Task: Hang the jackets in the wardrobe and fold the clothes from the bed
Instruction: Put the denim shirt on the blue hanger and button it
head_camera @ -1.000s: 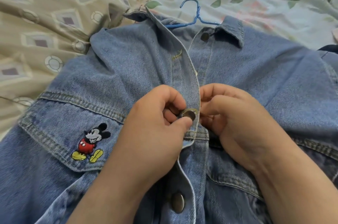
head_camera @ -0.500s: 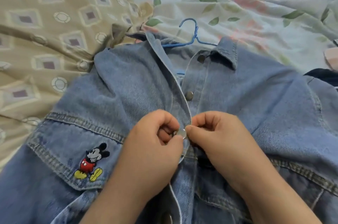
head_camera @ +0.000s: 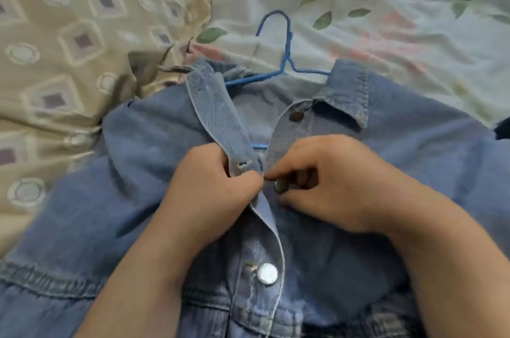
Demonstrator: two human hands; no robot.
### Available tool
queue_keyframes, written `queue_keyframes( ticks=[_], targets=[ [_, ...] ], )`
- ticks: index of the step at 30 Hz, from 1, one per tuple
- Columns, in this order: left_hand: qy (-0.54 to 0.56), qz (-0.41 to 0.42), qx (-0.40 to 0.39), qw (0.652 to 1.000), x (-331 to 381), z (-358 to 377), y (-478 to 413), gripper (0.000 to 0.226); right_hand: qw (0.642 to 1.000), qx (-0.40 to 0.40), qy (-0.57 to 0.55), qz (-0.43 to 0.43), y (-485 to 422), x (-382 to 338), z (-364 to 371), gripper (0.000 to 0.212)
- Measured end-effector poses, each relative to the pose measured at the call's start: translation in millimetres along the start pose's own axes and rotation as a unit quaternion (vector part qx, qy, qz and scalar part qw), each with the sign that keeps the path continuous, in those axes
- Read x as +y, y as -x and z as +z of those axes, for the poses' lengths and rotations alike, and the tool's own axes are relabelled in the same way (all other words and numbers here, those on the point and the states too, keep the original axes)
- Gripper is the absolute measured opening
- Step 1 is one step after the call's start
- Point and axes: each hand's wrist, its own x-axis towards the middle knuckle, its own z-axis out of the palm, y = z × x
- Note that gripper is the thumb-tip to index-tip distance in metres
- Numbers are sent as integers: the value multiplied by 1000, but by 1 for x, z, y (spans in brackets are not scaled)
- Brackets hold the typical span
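The only view comes from the camera on the person's head. It faces forward and steeply down onto the bed [head_camera: 414,20] from close range. The denim jacket [head_camera: 138,172] spans the lower frame from side to side. Both forearms enter from the bottom edge, and the left hand [head_camera: 212,188] and right hand [head_camera: 331,183] meet near centre. The blue hanger [head_camera: 278,34] hook lies above them.

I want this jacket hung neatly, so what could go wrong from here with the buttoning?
1. The buttonhole in the left hand's grip sits above the button by the right hand, so they may miss.
2. One collar flap of the denim jacket stands flipped up by the blue hanger and may hang creased.
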Motion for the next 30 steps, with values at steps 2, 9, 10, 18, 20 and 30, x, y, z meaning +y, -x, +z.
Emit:
queue_keyframes(
  ticks=[2, 9, 10, 18, 20, 30],
  targets=[
    [123, 23, -42, 991, -9, 0, 2, 26, 999, 24, -23, -20, 3, 11, 3, 27],
    [167, 92, 78, 979, -7, 4, 5, 16, 984, 138, -112, -10, 4, 8, 7, 15],
    [165, 100, 78, 978, -8, 5, 5, 12, 977, 156, -141, -13, 4, 7, 7, 13],
    [132, 158, 43, 978, -8, 8, 6, 16, 939, 193, -285, -12, -1, 8, 11, 18],
    [138, 146, 58, 978, -6, 10, 8, 24, 951, 174, -256, -11, -2, 7, 13, 23],
    [95, 198, 72, 973, -13, 6, 8, 20, 923, 74, -375, 40, 1, 9, 10, 27]
  ],
)
